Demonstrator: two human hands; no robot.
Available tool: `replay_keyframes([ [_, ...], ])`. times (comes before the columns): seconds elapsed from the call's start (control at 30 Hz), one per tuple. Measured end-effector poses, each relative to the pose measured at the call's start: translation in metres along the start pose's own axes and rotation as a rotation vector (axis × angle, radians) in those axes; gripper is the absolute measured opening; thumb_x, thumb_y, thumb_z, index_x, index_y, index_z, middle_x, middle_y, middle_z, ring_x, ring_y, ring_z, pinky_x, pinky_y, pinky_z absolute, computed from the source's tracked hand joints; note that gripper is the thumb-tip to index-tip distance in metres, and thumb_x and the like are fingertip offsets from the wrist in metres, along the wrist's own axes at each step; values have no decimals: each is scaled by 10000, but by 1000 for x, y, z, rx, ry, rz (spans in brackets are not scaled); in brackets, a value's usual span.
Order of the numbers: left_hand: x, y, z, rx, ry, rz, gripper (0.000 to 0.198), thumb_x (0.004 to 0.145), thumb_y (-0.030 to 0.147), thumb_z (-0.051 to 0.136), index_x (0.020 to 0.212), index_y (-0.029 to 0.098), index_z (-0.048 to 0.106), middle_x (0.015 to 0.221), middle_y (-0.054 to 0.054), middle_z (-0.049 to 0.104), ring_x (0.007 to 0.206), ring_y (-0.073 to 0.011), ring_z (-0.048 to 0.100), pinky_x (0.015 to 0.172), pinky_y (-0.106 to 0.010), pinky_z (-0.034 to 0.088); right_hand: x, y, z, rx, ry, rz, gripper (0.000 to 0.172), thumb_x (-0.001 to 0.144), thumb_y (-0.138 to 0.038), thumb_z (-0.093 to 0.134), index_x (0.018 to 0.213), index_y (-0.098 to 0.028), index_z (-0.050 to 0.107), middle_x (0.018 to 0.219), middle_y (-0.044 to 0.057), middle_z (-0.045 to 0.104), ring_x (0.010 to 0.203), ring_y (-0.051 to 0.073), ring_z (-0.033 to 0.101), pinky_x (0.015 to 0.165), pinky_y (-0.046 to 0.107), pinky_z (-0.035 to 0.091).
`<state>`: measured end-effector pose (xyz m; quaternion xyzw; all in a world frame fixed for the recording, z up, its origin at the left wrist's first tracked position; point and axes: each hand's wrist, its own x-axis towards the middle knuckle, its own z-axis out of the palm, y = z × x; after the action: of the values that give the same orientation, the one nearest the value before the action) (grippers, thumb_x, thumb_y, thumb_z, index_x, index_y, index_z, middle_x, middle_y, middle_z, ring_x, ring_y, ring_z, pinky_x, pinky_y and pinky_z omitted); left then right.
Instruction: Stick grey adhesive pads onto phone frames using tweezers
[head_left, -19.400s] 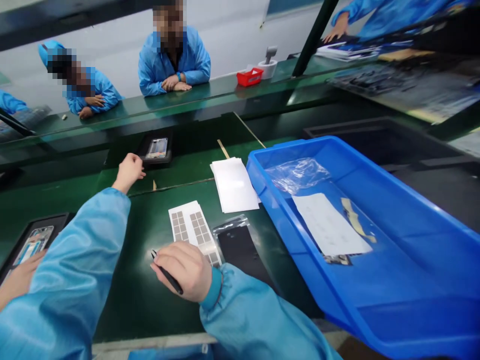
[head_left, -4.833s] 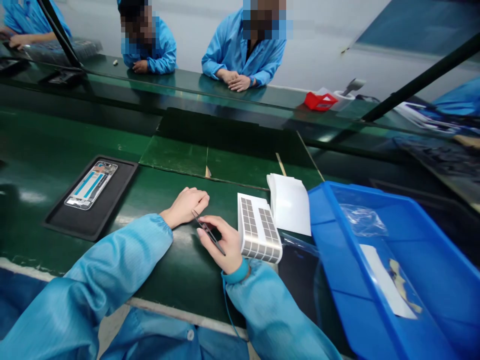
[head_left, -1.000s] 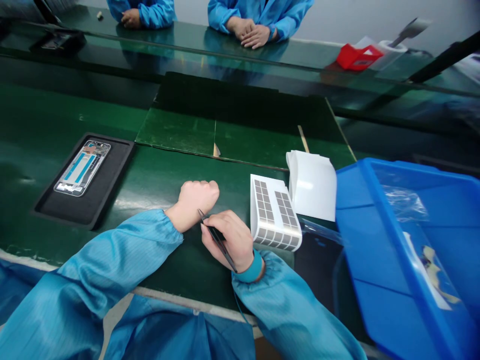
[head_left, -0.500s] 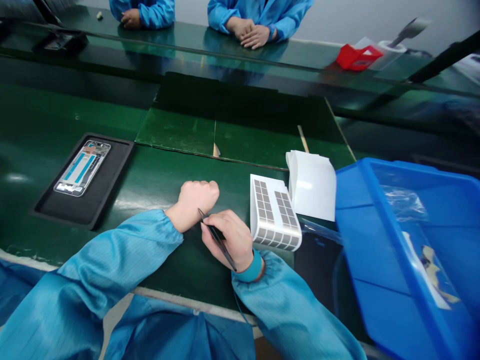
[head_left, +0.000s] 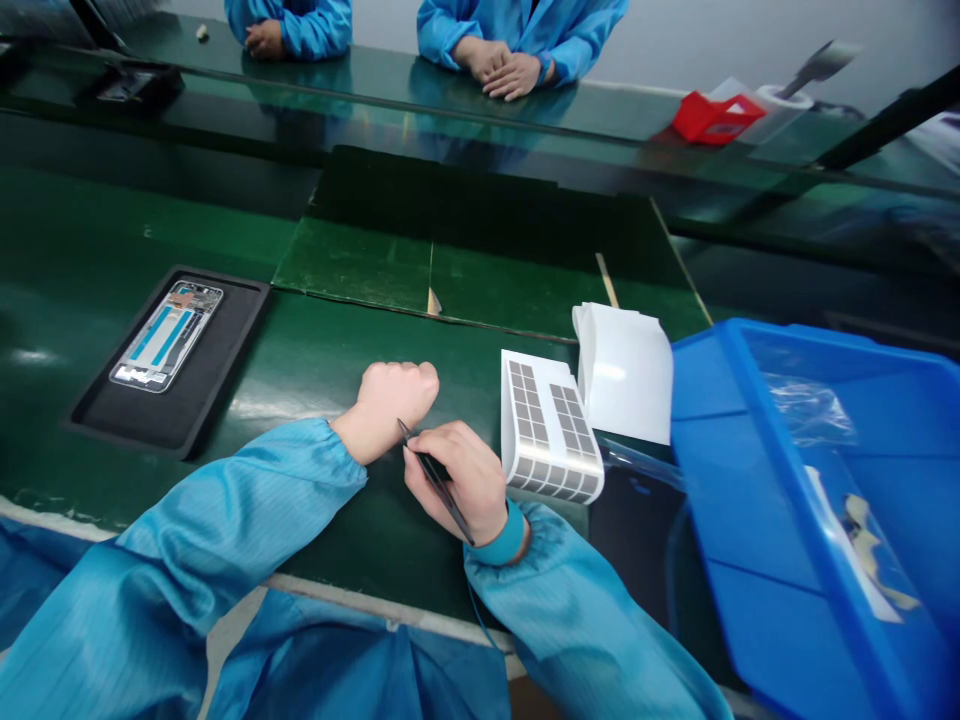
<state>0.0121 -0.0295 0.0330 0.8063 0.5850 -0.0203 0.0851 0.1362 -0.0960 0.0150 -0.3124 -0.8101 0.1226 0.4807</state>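
pinching a pair of slim black tweezers between thumb and fingers of the right hand, slanting them from lower right to upper left, tip right at the wrist end of the left hand (touching or merely close, can't tell). curled into a fist on the left, back upward, fingertips hidden. just beside the right hand, on its right, a curled white sheet printed with grey squares. well off leftward, nearer the left hand, a silver-edged phone body with blue strips, tilted the opposite way in a black rectangular tray.
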Motion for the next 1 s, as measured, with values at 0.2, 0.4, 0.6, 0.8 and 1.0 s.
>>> replay_keyframes([
  [0.2,0,-1,1,3,15,7,236,929,78,400,945,97,634,865,-168,719,865,-311,742,690,-393,570,0,1,0,9,-3,8,281,814,-52,673,1021,-228,603,818,39,729,702,179,658,646,319,578],
  [0.4,0,-1,2,6,25,11,236,924,71,404,936,97,639,864,-166,722,840,-305,744,671,-387,571,-1,2,0,20,-22,-16,296,806,-30,673,1027,-215,604,833,49,732,704,177,647,658,319,579],
  [0.6,0,-1,3,15,44,19,224,929,82,420,940,101,643,853,-164,716,843,-310,742,673,-382,564,-1,-2,0,102,-69,-26,266,836,-65,671,1039,-221,601,823,50,728,707,177,670,670,320,585],
  [0.8,-2,-1,4,28,64,26,213,917,67,431,931,97,641,843,-166,713,814,-301,742,659,-365,557,0,-5,2,203,-119,-57,246,850,-79,680,1041,-216,606,837,58,738,734,180,692,698,323,595],
  [1.0,-2,-1,6,32,83,35,215,919,62,417,909,96,629,823,-164,712,805,-302,743,648,-365,561,-1,-6,6,230,-140,-67,228,863,-85,668,1044,-211,610,845,64,743,747,180,699,715,327,596],
])
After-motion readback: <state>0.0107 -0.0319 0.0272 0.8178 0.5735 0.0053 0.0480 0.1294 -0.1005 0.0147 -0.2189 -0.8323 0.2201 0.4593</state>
